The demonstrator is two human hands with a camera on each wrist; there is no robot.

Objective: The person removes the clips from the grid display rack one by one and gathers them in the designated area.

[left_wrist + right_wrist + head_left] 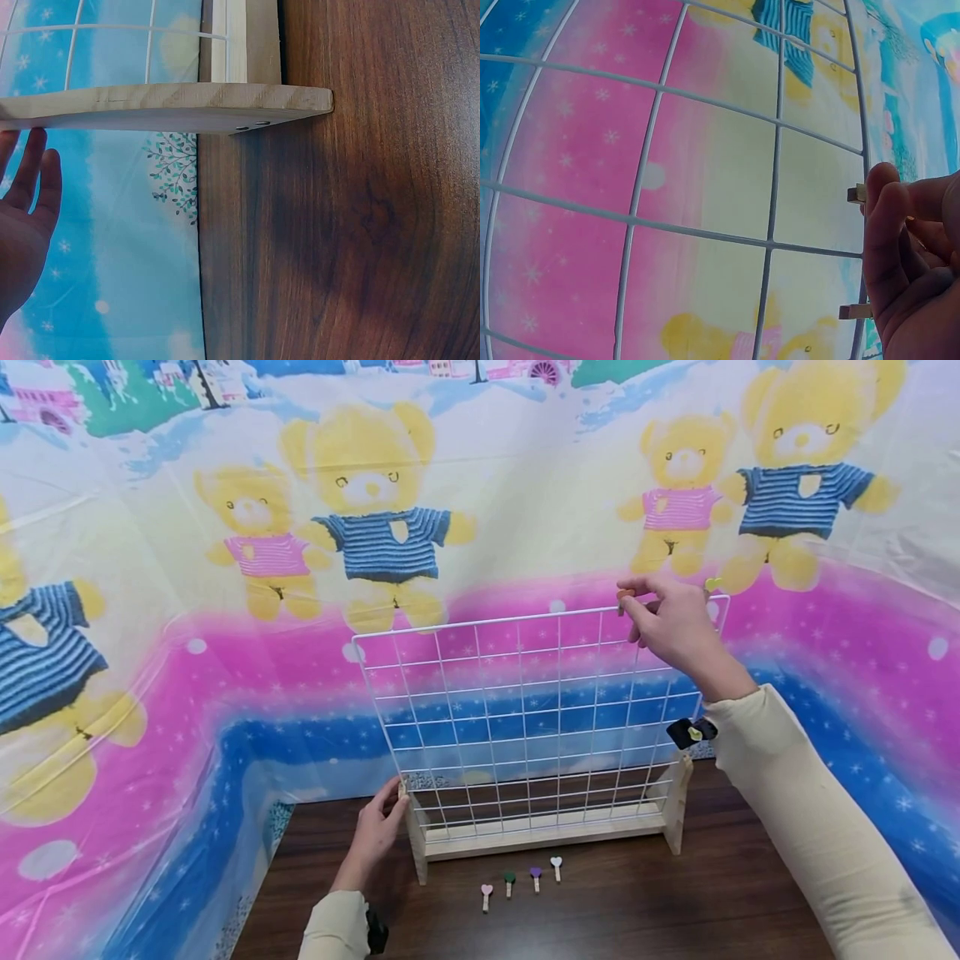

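My right hand (pixel 671 622) is at the grid's top wire, thumb and fingertips pinching a small clothespin (pixel 856 195) with an orange-red heart (pixel 625 595). Its wooden end shows past the wire in the right wrist view. Farther right, a clothespin with a yellow-green heart (pixel 712 583) sits on the same wire. The white wire grid (pixel 525 693) stands upright in a wooden stand (pixel 543 837). At the stand's left side board (pixel 172 101), my left hand (pixel 373 831) holds the upper end between thumb and fingers; the left wrist view leaves the thumb out.
On the brown wood-grain table (pixel 600 910), heart clothespins lie in front of the stand: pink (pixel 487 893), green (pixel 509 883), purple (pixel 536 878) and white (pixel 557 867). A printed bear cloth (pixel 525 510) hangs close behind the grid.
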